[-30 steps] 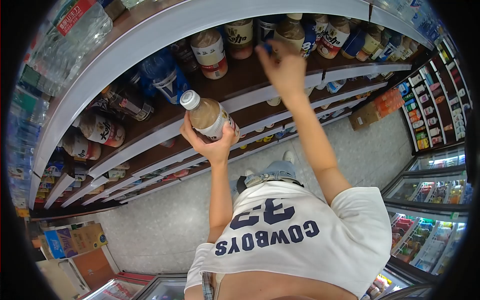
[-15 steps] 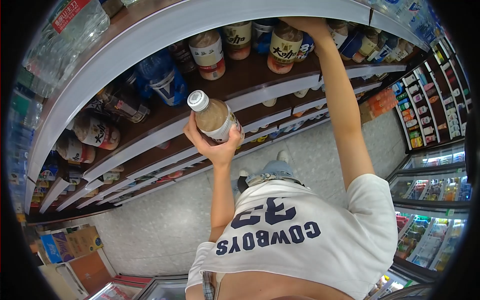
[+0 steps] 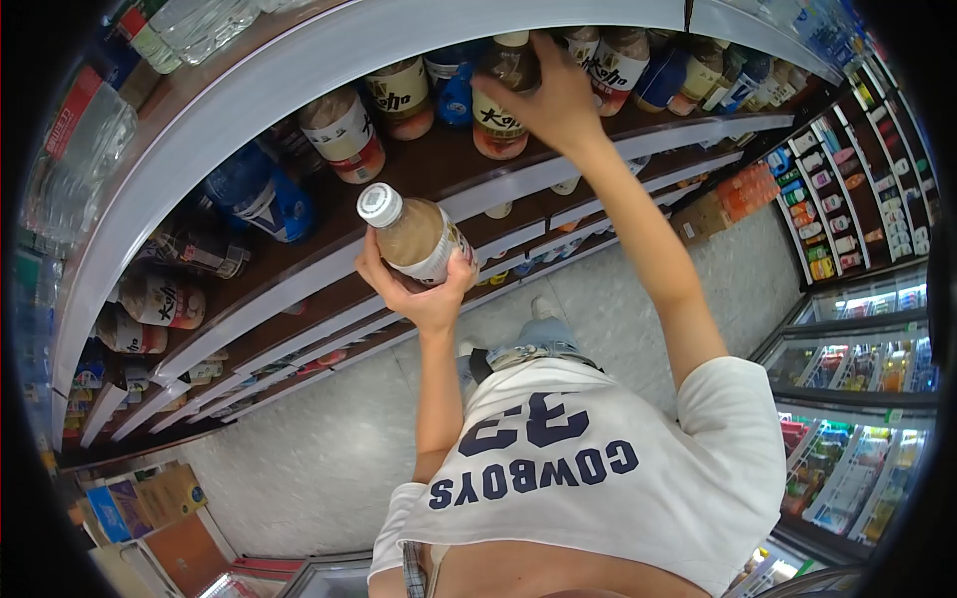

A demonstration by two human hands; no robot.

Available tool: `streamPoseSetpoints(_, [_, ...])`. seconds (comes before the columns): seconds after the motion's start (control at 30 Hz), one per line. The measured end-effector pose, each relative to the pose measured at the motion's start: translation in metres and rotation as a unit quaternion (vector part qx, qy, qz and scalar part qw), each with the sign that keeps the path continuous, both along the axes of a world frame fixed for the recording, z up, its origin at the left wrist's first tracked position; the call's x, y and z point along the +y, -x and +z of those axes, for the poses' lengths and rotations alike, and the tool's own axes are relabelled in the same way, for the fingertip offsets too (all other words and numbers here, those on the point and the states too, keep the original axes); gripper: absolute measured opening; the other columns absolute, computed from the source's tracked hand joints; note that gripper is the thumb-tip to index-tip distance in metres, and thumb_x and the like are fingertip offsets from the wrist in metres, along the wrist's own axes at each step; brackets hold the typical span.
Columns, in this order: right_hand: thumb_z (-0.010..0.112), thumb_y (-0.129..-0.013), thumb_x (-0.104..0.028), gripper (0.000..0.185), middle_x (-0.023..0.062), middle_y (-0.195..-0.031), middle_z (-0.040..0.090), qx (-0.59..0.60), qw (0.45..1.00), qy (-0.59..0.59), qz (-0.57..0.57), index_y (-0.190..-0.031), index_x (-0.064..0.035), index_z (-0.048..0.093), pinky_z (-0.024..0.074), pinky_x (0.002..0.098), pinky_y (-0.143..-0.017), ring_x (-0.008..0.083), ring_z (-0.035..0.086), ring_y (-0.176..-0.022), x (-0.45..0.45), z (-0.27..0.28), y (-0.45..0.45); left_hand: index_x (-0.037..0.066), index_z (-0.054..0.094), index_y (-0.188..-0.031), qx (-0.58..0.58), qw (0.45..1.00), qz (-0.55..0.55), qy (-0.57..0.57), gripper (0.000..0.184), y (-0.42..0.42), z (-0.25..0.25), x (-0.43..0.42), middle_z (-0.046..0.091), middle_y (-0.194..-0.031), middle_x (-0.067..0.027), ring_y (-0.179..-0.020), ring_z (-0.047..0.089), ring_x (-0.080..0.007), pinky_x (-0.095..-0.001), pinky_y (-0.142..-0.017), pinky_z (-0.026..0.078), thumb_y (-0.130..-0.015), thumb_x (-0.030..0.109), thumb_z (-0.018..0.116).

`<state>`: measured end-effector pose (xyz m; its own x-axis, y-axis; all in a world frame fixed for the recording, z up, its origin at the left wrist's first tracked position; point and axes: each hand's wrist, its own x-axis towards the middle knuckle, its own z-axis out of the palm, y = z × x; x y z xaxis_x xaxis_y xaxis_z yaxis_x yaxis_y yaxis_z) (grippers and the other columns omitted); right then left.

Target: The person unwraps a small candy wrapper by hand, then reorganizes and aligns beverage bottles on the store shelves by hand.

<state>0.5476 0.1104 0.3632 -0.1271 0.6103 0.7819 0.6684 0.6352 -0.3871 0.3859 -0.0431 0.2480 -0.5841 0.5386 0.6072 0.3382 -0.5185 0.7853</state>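
My left hand (image 3: 419, 294) is wrapped round a coffee drink bottle (image 3: 424, 244) with a white cap and pale label, tilted in front of the shelf edge. My right hand (image 3: 553, 105) reaches in over the shelf, thumb and fingers spread about a second coffee drink bottle (image 3: 500, 135). That bottle stands upright near the shelf's front, partly covered by the thumb. Whether the fingers touch it is hard to see. Similar bottles stand to its left, including one with a white and red label (image 3: 344, 140), and to its right, another dark-lettered bottle (image 3: 620, 72).
A shelf board (image 3: 299, 25) curves above the bottles and holds clear water bottles (image 3: 75, 149). Blue-labelled bottles (image 3: 261, 199) stand further left. Lower shelves run beneath. Lit drink coolers (image 3: 857, 369) are at right, cartons (image 3: 145, 503) at lower left.
The view has shifted, so the shelf bottles appear further left. My right hand has come out from deeper in the shelf to the front bottle, fingers spread. My left hand keeps its bottle.
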Motion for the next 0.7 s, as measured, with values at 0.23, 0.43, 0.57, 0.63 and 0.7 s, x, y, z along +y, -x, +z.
streamPoseSetpoints(0.23, [0.077,-0.072,-0.024,0.063,0.0166,-0.112,0.063,0.212,0.955,0.106,0.178,-0.121,-0.0034,0.044,0.0506,0.0374,-0.086,0.0269,0.064,-0.098,-0.032,-0.029,-0.024,-0.004,0.045,-0.133,0.095,0.992,0.071,-0.036,0.088,-0.014,0.041,0.038,0.044,-0.114,-0.0131,-0.108,0.049,-0.0271,-0.04,-0.095,0.041,-0.055,0.018,0.079])
streamPoseSetpoints(0.43, [0.081,-0.07,-0.019,0.065,0.0127,-0.111,0.065,0.245,0.943,0.148,0.172,-0.126,-0.0013,0.052,0.0503,0.0321,-0.086,0.0207,0.064,-0.098,-0.056,-0.064,-0.075,0.001,0.047,-0.133,0.182,0.977,0.092,-0.065,0.09,-0.035,0.059,0.091,0.044,-0.115,-0.0134,-0.107,0.048,-0.0295,-0.0414,-0.095,0.041,-0.052,0.018,0.083])
streamPoseSetpoints(0.57, [0.077,-0.076,-0.015,0.056,0.0108,-0.114,0.064,0.34,0.893,0.198,0.217,-0.126,0.0004,0.057,0.0488,0.0299,-0.089,0.0164,0.061,-0.101,-0.061,-0.078,-0.108,0.001,0.047,-0.134,0.202,0.974,0.086,-0.062,0.088,-0.045,0.053,0.118,0.043,-0.115,-0.0146,-0.108,0.047,-0.0301,-0.0413,-0.095,0.04,-0.055,0.02,0.082])
streamPoseSetpoints(0.63, [0.077,-0.076,-0.014,0.055,0.0113,-0.116,0.064,0.393,0.874,0.178,0.223,-0.125,0.0004,0.056,0.048,0.0292,-0.091,0.0165,0.061,-0.103,-0.062,-0.071,-0.119,0.0,0.043,-0.136,0.19,0.976,0.097,-0.05,0.089,-0.04,0.046,0.126,0.043,-0.12,-0.0166,-0.115,0.045,-0.0316,-0.0425,-0.1,0.036,-0.059,0.02,0.081])
streamPoseSetpoints(0.7, [0.071,-0.078,-0.013,0.048,0.0147,-0.116,0.064,0.474,0.826,0.179,0.249,-0.121,0.0031,0.057,0.0486,0.0317,-0.092,0.0195,0.062,-0.104,-0.064,-0.063,-0.133,0.0,0.041,-0.138,0.209,0.966,0.143,-0.043,0.089,-0.029,0.039,0.136,0.042,-0.124,-0.0175,-0.119,0.043,-0.0328,-0.0434,-0.103,0.033,-0.06,0.02,0.08])
